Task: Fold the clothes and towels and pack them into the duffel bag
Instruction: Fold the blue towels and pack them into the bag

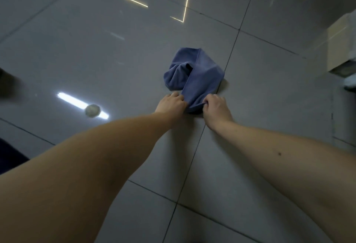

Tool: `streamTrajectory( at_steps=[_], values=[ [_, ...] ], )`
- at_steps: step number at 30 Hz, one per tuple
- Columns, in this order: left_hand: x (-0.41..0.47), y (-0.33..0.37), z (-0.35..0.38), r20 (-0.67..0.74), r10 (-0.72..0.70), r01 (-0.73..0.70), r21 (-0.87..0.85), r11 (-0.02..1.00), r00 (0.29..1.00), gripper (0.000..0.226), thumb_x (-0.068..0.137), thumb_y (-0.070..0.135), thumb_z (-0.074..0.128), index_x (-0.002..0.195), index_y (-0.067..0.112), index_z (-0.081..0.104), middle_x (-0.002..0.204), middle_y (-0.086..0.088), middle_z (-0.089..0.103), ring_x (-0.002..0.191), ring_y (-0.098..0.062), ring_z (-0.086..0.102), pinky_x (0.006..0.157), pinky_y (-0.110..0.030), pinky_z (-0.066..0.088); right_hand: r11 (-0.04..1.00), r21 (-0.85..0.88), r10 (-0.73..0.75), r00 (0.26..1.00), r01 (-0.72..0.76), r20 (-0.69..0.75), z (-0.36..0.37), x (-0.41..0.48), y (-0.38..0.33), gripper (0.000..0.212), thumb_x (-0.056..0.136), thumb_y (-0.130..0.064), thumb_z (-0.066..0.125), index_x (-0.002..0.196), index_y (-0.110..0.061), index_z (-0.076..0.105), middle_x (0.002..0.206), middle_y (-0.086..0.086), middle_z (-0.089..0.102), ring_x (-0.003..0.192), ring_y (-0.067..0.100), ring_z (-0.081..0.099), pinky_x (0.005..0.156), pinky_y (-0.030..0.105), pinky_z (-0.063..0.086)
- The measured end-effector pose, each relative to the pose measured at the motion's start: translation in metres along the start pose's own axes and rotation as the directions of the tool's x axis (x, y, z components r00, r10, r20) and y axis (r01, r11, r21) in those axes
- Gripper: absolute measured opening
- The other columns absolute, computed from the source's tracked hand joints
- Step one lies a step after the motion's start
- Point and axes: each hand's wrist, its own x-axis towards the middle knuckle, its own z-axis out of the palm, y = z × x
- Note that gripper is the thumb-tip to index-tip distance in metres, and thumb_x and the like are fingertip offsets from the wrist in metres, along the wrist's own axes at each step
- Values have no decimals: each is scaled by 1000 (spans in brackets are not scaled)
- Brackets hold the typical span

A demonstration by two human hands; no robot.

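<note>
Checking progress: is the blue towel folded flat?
No, the blue towel lies bunched on the floor, left hand and right hand gripping its edge.

Bare left forearm (107, 161), bare right forearm (269, 142) with a small dark mole (279, 153).

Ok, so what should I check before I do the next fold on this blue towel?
1. The left hand grips the near edge of the blue towel: ok.
2. The right hand grips the same edge: ok.
3. The towel lies flat, ready to fold: not ok, its far part is bunched up.
4. The small round object is apart from the towel: ok, it lies off to the left on the floor.
5. The duffel bag is close by: cannot tell, none is plainly in view.
</note>
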Motion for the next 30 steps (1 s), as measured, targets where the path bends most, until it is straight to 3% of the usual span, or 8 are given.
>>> streamTrajectory(
  at_steps=[3, 5, 7, 9, 14, 20, 25, 30],
  values=[
    [-15, -2, -29, -134, -75, 43, -229, 973, 988, 19, 96, 28, 54, 98, 10, 59, 108, -11, 55, 105, -31, 47, 78, -36, 36, 983, 181, 3, 999, 7, -54, -24, -11, -21, 11, 103, -15, 37, 97, -15, 46, 96, 11, 55, 85, 30, 50, 68, 37, 37],
    [-27, -1, -64, -189, -181, 78, -455, 887, 965, 17, 93, 26, 53, 84, 12, 49, 90, -6, 52, 87, -29, 49, 67, -36, 35, 970, 236, -29, 994, 53, -104, -50, -17, -35, 11, 104, -17, 35, 98, -17, 43, 93, 6, 54, 79, 27, 49, 65, 34, 32],
    [-36, -3, -107, -239, -285, 84, -613, 786, 928, 11, 91, 17, 51, 82, 11, 47, 77, -3, 50, 73, -27, 48, 61, -34, 31, 953, 287, -50, 986, 95, -162, -83, -19, -52, 9, 103, -15, 36, 97, -18, 42, 92, 6, 54, 78, 26, 48, 65, 33, 29],
    [-50, -4, -154, -297, -331, 42, -684, 728, 895, 5, 90, 12, 50, 91, 8, 52, 79, -9, 56, 72, -26, 49, 63, -32, 34, 944, 294, -95, 976, 152, -198, -121, -22, -71, 8, 102, -15, 38, 97, -17, 43, 93, 7, 54, 79, 28, 49, 66, 33, 31],
    [-103, 2, -257, -390, -407, 5, -717, 697, 826, 9, 92, 15, 46, 98, 11, 52, 81, -6, 57, 72, -24, 51, 64, -35, 42, 930, 207, -237, 925, 304, -297, -213, -60, -126, 10, 103, -15, 38, 99, -15, 47, 96, 8, 55, 82, 26, 51, 69, 32, 35],
    [-206, 6, -345, -515, -385, -58, -652, 756, 766, 8, 96, 20, 44, 100, 18, 51, 86, -1, 59, 80, -22, 57, 67, -39, 47, 914, 29, -390, 895, 405, -215, -290, -121, -185, 12, 83, -6, 54, 90, -13, 48, 87, 4, 53, 76, 25, 53, 58, 32, 38],
    [-279, -3, -365, -556, -423, -75, -663, 745, 715, 7, 99, 19, 42, 94, 22, 47, 82, -2, 55, 73, -17, 51, 66, -39, 45, 960, 115, -232, 956, 254, -179, -292, -165, -202, 12, 82, -5, 54, 72, -11, 56, 78, 8, 58, 72, 26, 55, 53, 28, 34],
    [-326, -23, -325, -464, -494, 53, -687, 725, 735, 11, 99, 16, 42, 90, 22, 45, 72, -2, 51, 63, -18, 46, 56, -34, 38, 975, 172, -134, 989, 143, -62, -265, -180, -197, 15, 88, -8, 53, 78, -3, 64, 73, 9, 60, 66, 20, 54, 52, 26, 33]
  ],
)
